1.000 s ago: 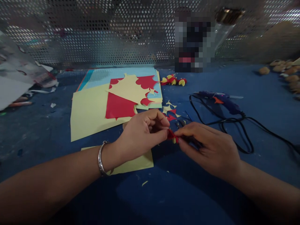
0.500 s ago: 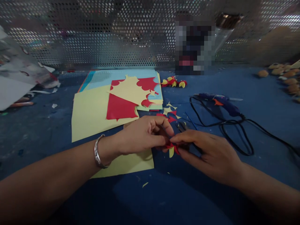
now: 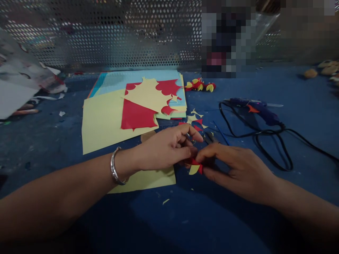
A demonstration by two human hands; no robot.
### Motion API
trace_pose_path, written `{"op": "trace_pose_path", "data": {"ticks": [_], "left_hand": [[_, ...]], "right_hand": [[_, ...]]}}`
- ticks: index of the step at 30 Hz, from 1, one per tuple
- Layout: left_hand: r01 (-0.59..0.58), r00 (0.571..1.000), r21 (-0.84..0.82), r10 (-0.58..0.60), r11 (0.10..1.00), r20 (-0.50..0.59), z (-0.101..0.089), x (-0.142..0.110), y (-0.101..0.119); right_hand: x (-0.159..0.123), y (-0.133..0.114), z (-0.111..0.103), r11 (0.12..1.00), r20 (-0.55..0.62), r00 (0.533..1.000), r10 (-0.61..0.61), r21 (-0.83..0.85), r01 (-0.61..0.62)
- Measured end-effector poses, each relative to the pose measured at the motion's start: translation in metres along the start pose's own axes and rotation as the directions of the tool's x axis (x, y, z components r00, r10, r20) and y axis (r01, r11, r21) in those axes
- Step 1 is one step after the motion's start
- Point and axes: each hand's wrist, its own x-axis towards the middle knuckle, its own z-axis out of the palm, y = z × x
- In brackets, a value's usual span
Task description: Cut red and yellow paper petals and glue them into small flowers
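Between the fingertips of both hands is a small red and yellow paper flower (image 3: 194, 169), mostly covered by the fingers. My left hand (image 3: 169, 146), with a silver bangle at the wrist, pinches its left side, index finger raised. From the right, my right hand (image 3: 235, 169) grips it between thumb and fingers. Just beyond the hands lie red and yellow paper scraps (image 3: 194, 121) and what looks like dark-handled scissors (image 3: 210, 137), partly hidden. A yellow sheet (image 3: 148, 181) lies partly under my left forearm.
Cut red paper (image 3: 136, 114) and cut yellow paper (image 3: 148, 95) lie on stacked coloured sheets (image 3: 113, 79). Finished-looking red and yellow paper pieces (image 3: 200, 84) sit behind. A blue glue gun (image 3: 265, 109) with its looping black cord (image 3: 287, 155) is at right. Perforated metal (image 3: 106, 38) stands behind.
The yellow part of the paper flower shows wider and at another angle. My left index finger has lifted and stretched out slightly. The whole view has shifted a little.
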Motion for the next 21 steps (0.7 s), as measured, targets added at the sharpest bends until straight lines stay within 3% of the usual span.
{"op": "trace_pose_path", "data": {"ticks": [5, 8, 12, 15, 17, 19, 21], "left_hand": [[-0.102, 0.994, 0.068, 0.105, 0.992, -0.042, 0.003, 0.001, -0.004], [-0.227, 0.957, 0.172, 0.252, 0.959, -0.142, 0.004, -0.001, -0.006], [-0.329, 0.809, 0.529, 0.522, 0.782, -0.269, 0.004, -0.009, -0.007], [-0.427, 0.668, 0.714, 0.726, 0.555, -0.164, 0.004, -0.014, -0.006], [-0.482, 0.596, 0.762, 0.799, 0.433, -0.077, 0.005, -0.014, -0.007], [-0.483, 0.576, 0.785, 0.816, 0.387, -0.048, 0.006, -0.014, -0.009], [-0.462, 0.590, 0.796, 0.806, 0.391, -0.054, 0.007, -0.014, -0.012]], "right_hand": [[-0.001, 0.001, 0.002, 0.998, -0.056, 0.998, -0.010, -0.056, 0.007], [0.000, 0.000, -0.002, 0.991, -0.094, 0.995, -0.032, -0.134, 0.019], [-0.003, 0.001, -0.005, 0.977, -0.220, 0.975, -0.020, -0.210, -0.027], [-0.005, 0.005, -0.005, 0.966, -0.286, 0.958, -0.026, -0.253, -0.049], [-0.006, 0.006, -0.005, 0.962, -0.295, 0.955, -0.034, -0.270, -0.049], [-0.005, 0.007, -0.005, 0.961, -0.289, 0.956, -0.041, -0.273, -0.041], [-0.004, 0.006, -0.006, 0.962, -0.287, 0.957, -0.048, -0.272, -0.033]]}}
